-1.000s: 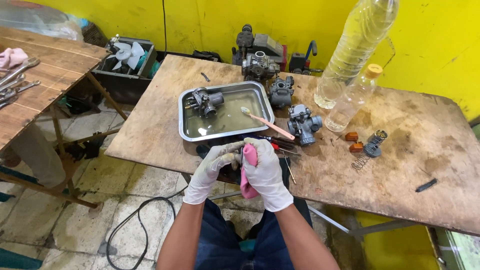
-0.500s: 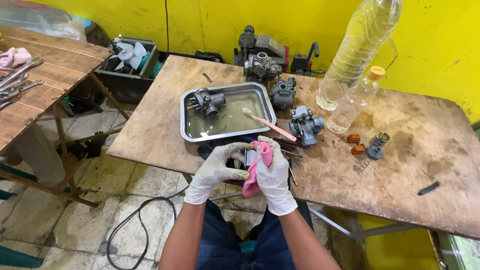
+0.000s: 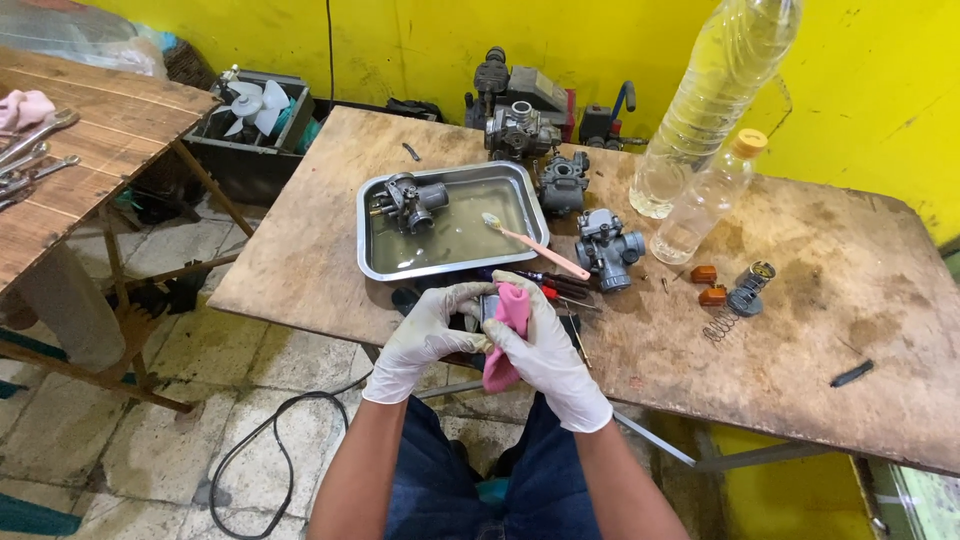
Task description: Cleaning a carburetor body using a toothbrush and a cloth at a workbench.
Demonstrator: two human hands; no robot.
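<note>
Both my hands wear white gloves and meet at the near edge of the wooden table (image 3: 850, 330). My left hand (image 3: 425, 335) grips a small dark metal part (image 3: 487, 308), mostly hidden between my fingers. My right hand (image 3: 548, 355) presses a pink cloth (image 3: 507, 335) against that part. Just beyond my hands stands a metal tray (image 3: 375, 262) of cloudy liquid with a grey carburetor (image 3: 410, 202) in it and a toothbrush (image 3: 535, 246) leaning over its rim.
Three more carburetors (image 3: 608, 247) lie behind and right of the tray. Two clear plastic bottles (image 3: 715, 95) stand at the back. Screwdrivers (image 3: 545, 282), orange bits (image 3: 706, 285), a spring (image 3: 722, 320) lie nearby. A slatted bench with wrenches (image 3: 30, 150) is at left; a cable (image 3: 260, 450) on the floor.
The pink cloth has shifted in my right hand, now draped lower over the part. My hands stay together at the table edge and have barely moved.
</note>
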